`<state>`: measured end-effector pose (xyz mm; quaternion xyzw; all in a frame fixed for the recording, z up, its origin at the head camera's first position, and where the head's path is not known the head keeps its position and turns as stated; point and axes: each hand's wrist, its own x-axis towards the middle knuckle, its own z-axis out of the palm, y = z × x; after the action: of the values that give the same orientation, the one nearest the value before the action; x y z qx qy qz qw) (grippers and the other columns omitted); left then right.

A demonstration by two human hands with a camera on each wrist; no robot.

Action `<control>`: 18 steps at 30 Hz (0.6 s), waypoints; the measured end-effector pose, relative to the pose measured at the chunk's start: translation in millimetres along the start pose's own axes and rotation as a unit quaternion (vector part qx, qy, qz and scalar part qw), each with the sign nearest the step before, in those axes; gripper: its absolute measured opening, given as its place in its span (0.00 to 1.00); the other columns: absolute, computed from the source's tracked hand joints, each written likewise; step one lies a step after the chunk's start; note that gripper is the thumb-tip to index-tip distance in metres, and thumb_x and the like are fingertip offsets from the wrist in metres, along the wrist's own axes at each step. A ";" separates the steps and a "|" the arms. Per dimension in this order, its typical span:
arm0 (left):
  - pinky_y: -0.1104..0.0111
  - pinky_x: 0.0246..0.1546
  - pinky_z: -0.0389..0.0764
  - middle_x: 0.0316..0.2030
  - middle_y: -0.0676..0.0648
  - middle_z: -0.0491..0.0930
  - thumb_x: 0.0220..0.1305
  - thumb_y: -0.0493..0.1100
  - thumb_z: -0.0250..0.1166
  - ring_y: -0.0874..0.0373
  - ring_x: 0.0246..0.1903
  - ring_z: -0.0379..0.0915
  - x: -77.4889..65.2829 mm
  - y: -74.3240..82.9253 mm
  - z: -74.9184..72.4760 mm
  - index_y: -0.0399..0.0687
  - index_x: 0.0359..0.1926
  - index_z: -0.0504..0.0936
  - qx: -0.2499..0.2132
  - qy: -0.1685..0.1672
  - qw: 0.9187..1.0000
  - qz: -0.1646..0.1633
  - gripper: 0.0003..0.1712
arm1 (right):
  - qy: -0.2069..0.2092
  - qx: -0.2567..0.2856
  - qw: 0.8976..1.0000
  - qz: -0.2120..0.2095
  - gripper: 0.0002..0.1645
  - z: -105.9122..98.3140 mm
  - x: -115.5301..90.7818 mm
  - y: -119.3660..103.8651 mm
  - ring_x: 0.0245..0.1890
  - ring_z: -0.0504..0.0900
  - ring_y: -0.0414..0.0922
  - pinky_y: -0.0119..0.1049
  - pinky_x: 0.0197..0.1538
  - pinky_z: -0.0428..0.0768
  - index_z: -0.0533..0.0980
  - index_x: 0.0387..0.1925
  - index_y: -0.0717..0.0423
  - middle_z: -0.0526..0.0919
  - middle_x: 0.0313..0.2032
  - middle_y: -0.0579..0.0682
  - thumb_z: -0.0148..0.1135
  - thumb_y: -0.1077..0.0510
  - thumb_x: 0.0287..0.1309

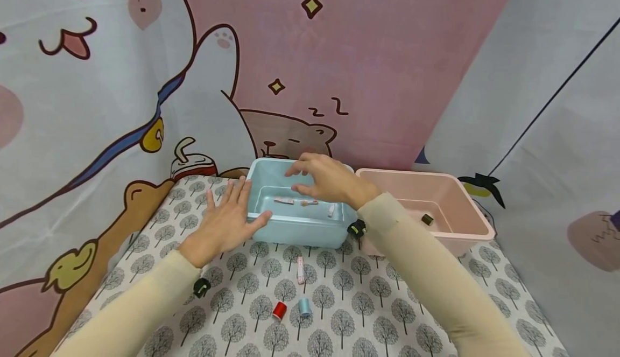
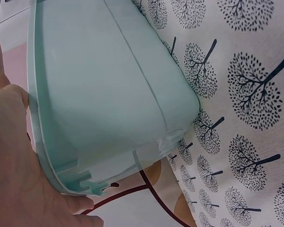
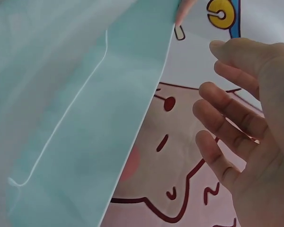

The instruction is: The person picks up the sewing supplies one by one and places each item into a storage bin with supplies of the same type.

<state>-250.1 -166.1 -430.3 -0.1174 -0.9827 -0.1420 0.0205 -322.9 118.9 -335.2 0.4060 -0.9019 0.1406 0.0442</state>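
Observation:
A light blue plastic bin (image 1: 300,230) stands near the back of the table. My left hand (image 1: 227,222) rests at its front left corner, fingers spread and straight; in the left wrist view the palm lies along the bin's rim (image 2: 35,109). Above the bin hovers my right hand (image 1: 329,176), fingers loosely bent with nothing between them, as the right wrist view also shows. Inside the bin lie a pink patterned strip (image 1: 283,201), a second small strip (image 1: 309,202) and a whitish one (image 1: 331,210).
To the right is a pink bin (image 1: 465,236) with a dark spool-like piece (image 1: 427,219) inside. In front of the blue bin lie a pink-white strip (image 1: 300,270), a red thread spool (image 1: 279,310) and a light blue thread spool (image 1: 304,307) on the tree-print cloth (image 1: 232,335).

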 end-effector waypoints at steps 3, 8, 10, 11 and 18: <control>0.19 0.87 0.24 0.97 0.39 0.33 0.82 0.88 0.40 0.33 0.96 0.30 0.2 0.0 -0.4 0.41 0.97 0.40 -0.003 0.000 1.000 0.000 0.69 | 0.003 -0.003 1.000 -0.010 0.21 -0.6 -8.1 -6.6 0.54 0.91 0.47 0.48 0.59 0.94 0.90 0.68 0.42 0.90 0.60 0.47 0.77 0.47 0.80; 0.18 0.87 0.25 0.97 0.38 0.34 0.82 0.87 0.41 0.32 0.96 0.31 0.1 0.1 -0.7 0.40 0.97 0.41 0.000 0.003 1.000 0.000 0.69 | 0.017 -0.013 0.999 -0.034 0.20 2.3 -22.7 -15.1 0.56 0.93 0.47 0.46 0.60 0.95 0.90 0.67 0.44 0.91 0.63 0.49 0.77 0.47 0.80; 0.17 0.86 0.25 0.97 0.37 0.34 0.83 0.86 0.42 0.31 0.96 0.31 -0.5 -0.2 -0.7 0.40 0.97 0.40 0.001 0.004 1.000 0.001 0.68 | 0.025 -0.015 0.998 -0.048 0.20 4.7 -28.5 -17.4 0.55 0.93 0.46 0.44 0.59 0.95 0.91 0.66 0.45 0.91 0.62 0.49 0.78 0.48 0.79; 0.17 0.86 0.25 0.97 0.37 0.34 0.84 0.86 0.43 0.31 0.96 0.31 -0.8 -0.3 -0.5 0.40 0.97 0.40 0.001 0.004 1.000 0.000 0.67 | 0.029 -0.017 0.998 -0.055 0.19 6.3 -31.2 -18.1 0.54 0.93 0.46 0.43 0.59 0.94 0.91 0.65 0.45 0.92 0.61 0.48 0.79 0.48 0.79; 0.17 0.85 0.25 0.97 0.37 0.34 0.83 0.87 0.40 0.31 0.96 0.31 -1.4 -0.3 0.4 0.40 0.97 0.40 0.004 0.006 1.000 0.003 0.68 | 0.054 -0.009 0.994 -0.097 0.18 16.2 -53.3 -22.2 0.54 0.92 0.45 0.41 0.60 0.94 0.91 0.63 0.49 0.93 0.56 0.48 0.81 0.52 0.76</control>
<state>-248.8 -166.6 -430.9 -0.1190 -0.9828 -0.1388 0.0271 -270.3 138.5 -356.1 0.4825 -0.8559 0.1497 0.1101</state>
